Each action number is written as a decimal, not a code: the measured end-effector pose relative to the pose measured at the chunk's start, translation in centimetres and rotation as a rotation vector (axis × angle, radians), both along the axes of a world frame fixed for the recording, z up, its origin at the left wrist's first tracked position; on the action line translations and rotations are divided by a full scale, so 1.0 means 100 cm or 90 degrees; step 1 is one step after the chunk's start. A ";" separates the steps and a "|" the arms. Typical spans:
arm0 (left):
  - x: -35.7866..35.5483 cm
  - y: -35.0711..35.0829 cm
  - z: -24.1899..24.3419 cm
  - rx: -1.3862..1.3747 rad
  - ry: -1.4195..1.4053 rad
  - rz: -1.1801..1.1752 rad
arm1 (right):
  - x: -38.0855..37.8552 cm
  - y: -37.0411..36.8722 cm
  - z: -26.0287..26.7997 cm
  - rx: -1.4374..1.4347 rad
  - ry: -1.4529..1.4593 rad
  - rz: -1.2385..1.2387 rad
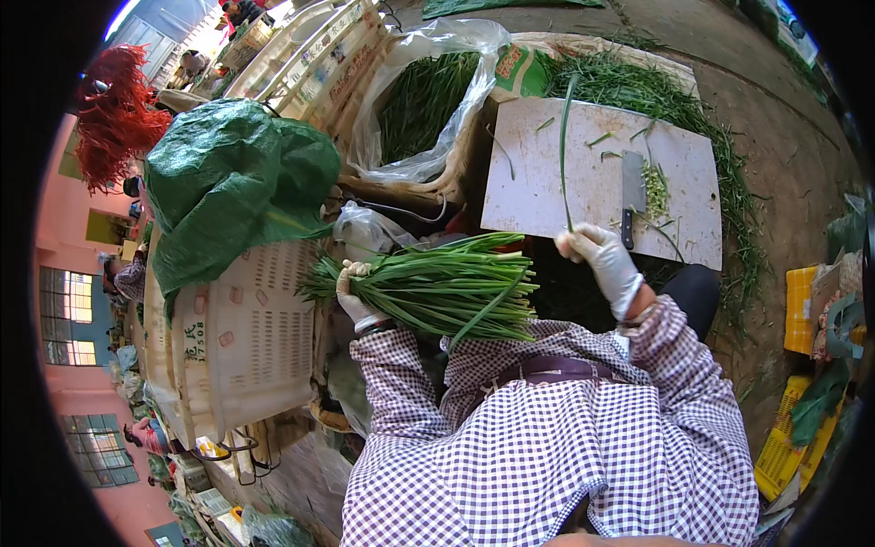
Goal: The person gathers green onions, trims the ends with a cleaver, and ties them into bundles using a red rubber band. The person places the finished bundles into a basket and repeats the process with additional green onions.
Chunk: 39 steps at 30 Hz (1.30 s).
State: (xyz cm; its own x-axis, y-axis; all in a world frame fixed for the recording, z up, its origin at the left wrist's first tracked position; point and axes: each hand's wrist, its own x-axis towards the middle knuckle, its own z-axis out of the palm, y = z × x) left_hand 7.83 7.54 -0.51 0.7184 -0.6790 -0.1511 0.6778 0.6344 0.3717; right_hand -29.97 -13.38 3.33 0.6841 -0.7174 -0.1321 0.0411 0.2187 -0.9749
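My gloved left hand [355, 295] is closed around the leafy end of a thick bunch of garlic chives [451, 287]. Its pale cut stem ends point right, and one loose leaf lies slanting across it. Between the thumb and fingers of my gloved right hand [603, 263] is a single long green chive leaf [563, 150], extending away from me over the white cutting board [526, 164]. A cleaver [633, 188] with a black handle rests on that board, beside a small pile of chopped trimmings [655, 191].
A plastic-lined crate of greens [431, 102] stands beyond the bunch. On my left, a green woven sack [225, 178] drapes over a white plastic crate [253, 342]. Chive scraps [636, 82] surround the board's far and right sides. Red ties [116, 116] hang at upper left.
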 end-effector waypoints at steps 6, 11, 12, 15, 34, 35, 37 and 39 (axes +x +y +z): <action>0.002 -0.001 -0.005 -0.018 -0.009 -0.029 | -0.028 0.001 0.000 -0.477 0.387 -0.090; 0.005 -0.006 -0.006 -0.002 -0.042 -0.039 | 0.038 0.018 0.028 -0.829 0.100 -0.014; 0.006 -0.007 -0.006 0.002 -0.034 -0.039 | 0.048 0.018 0.032 -0.909 0.108 0.049; 0.007 -0.006 -0.006 0.004 -0.052 -0.041 | 0.060 0.014 0.036 -0.959 0.149 0.218; -0.004 -0.014 0.011 -0.062 0.027 -0.040 | 0.094 0.017 0.084 0.224 -0.289 0.231; -0.003 -0.014 0.011 -0.080 0.034 -0.049 | 0.098 0.017 0.079 0.142 -0.188 0.282; -0.001 -0.013 0.008 -0.050 0.001 -0.037 | 0.103 0.018 0.067 -0.374 0.158 0.200; 0.001 -0.012 0.004 -0.047 -0.009 -0.037 | 0.099 0.014 0.057 -0.231 0.115 0.182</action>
State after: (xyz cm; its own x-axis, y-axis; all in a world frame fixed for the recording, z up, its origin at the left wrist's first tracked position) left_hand 7.95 6.31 -0.12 0.6786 -0.7291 -0.0893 0.7099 0.6197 0.3347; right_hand -20.04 -11.97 8.99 0.8497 -0.5255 -0.0433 -0.1473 -0.1578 -0.9764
